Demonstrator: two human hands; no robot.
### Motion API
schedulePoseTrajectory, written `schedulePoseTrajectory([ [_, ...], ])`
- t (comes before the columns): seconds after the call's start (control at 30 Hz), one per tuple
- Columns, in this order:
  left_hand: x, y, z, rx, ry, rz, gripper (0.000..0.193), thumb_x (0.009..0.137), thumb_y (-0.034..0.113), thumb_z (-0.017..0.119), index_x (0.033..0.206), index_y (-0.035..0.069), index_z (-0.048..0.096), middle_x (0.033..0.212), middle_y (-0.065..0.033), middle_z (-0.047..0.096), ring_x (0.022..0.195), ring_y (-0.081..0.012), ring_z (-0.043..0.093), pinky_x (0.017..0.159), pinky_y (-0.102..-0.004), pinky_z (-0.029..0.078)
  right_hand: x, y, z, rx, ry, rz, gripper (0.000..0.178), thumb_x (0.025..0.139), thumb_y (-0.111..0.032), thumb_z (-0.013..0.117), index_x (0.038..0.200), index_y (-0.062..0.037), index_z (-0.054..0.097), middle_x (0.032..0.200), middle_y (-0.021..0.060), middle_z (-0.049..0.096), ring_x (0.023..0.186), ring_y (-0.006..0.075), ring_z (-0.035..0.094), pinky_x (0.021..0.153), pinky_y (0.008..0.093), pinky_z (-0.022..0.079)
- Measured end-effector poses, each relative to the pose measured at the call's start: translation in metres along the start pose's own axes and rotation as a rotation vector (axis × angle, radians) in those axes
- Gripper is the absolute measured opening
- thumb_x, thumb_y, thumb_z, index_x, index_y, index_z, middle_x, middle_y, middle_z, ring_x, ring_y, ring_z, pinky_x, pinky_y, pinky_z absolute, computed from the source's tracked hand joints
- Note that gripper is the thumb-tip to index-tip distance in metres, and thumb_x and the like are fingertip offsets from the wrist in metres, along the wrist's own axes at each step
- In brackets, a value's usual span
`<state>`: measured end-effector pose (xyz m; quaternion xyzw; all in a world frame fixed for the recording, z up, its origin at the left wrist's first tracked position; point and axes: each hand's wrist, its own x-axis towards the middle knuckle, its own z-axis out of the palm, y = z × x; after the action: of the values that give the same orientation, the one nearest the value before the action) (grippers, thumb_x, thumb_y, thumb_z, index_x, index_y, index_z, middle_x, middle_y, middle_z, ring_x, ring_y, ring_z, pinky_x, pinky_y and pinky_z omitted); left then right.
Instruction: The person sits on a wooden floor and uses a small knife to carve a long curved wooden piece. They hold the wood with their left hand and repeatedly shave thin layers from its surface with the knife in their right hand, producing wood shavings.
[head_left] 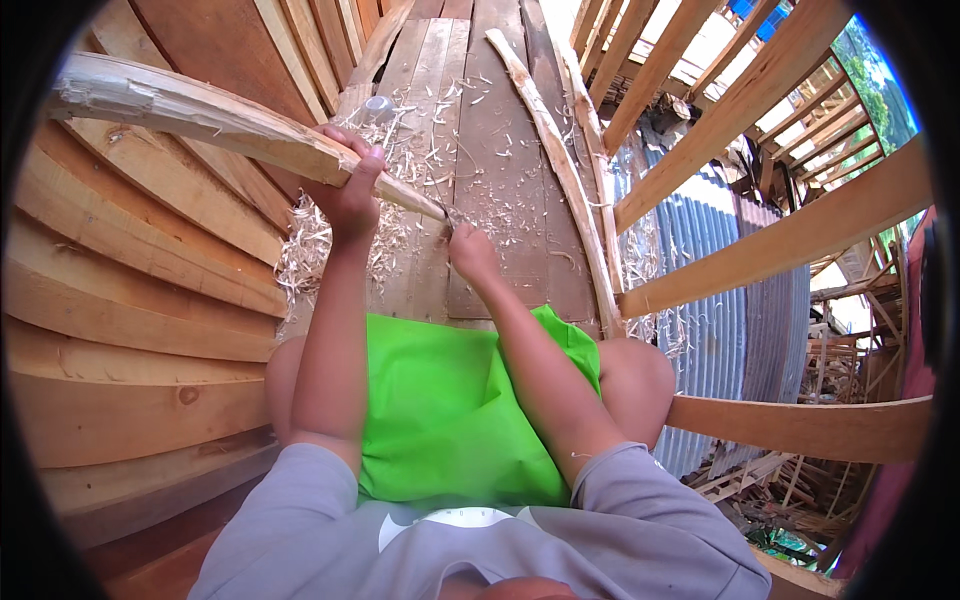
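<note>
My left hand (pixel 350 195) is closed around a long pale wooden pole (pixel 230 128). The pole slants from the upper left down to a narrower end in the middle, and its far-left part is rougher and greyish. At that narrow end my right hand (pixel 472 250) is closed on a knife (pixel 453 214). Only a small dark bit of its blade shows, against the pole's tip; my fingers hide the handle. A bright green cloth (pixel 440 420) covers my lap below both forearms. Curly wood shavings (pixel 345 250) lie heaped beside my left forearm.
Shavings are scattered over the plank floor (pixel 500 180). A long peeled stick (pixel 555 150) lies along its right side, next to another. A clear cup (pixel 378 105) stands ahead. Boards (pixel 140 340) wall the left; a wooden railing (pixel 770 255) borders the right, with corrugated sheets (pixel 710 310) beyond.
</note>
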<state>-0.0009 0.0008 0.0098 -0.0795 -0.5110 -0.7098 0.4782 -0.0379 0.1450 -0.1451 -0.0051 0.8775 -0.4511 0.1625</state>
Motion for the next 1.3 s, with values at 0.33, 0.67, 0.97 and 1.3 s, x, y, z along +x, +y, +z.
schedulePoseTrajectory([
  [0.33,-0.002,-0.001,-0.002,0.158,0.096,0.08,0.026,0.073,-0.006,0.069,0.091,0.003,0.053,0.072,-0.0025,0.058,0.067,-0.0091,0.056,0.065,-0.025,0.048,-0.009,-0.034,-0.001,0.064,0.01,-0.057,0.066,0.094,-0.04,0.032,0.088,0.0168,0.064,0.085,0.0361,0.065,0.085,0.048,0.066,0.081,0.0511,0.049],
  [0.67,-0.001,-0.004,-0.018,0.17,0.112,0.077,0.026,0.072,-0.005,0.07,0.089,0.003,0.052,0.073,-0.0021,0.057,0.066,-0.0096,0.055,0.064,-0.0247,0.047,-0.022,-0.049,-0.008,-0.059,-0.071,0.005,0.061,0.096,-0.037,0.031,0.095,0.0138,0.064,0.092,0.0346,0.065,0.091,0.0482,0.064,0.086,0.0519,0.048],
  [0.97,-0.001,-0.007,-0.002,0.13,0.117,0.079,0.023,0.071,-0.005,0.07,0.085,0.004,0.054,0.071,-0.0021,0.057,0.064,-0.0102,0.055,0.062,-0.0253,0.047,0.011,0.009,0.0,-0.028,-0.115,0.104,0.06,0.097,-0.038,0.03,0.094,0.0127,0.063,0.084,0.0296,0.063,0.078,0.0406,0.063,0.073,0.0493,0.049],
  [1.3,0.002,-0.016,0.002,0.118,0.076,0.121,0.026,0.072,-0.005,0.07,0.09,0.004,0.052,0.073,-0.0029,0.057,0.065,-0.0101,0.056,0.062,-0.0251,0.048,0.047,0.07,0.005,-0.17,-0.184,0.056,0.052,0.098,-0.033,0.029,0.073,0.0038,0.054,0.056,0.0112,0.051,0.043,0.0252,0.049,0.039,0.0465,0.036],
])
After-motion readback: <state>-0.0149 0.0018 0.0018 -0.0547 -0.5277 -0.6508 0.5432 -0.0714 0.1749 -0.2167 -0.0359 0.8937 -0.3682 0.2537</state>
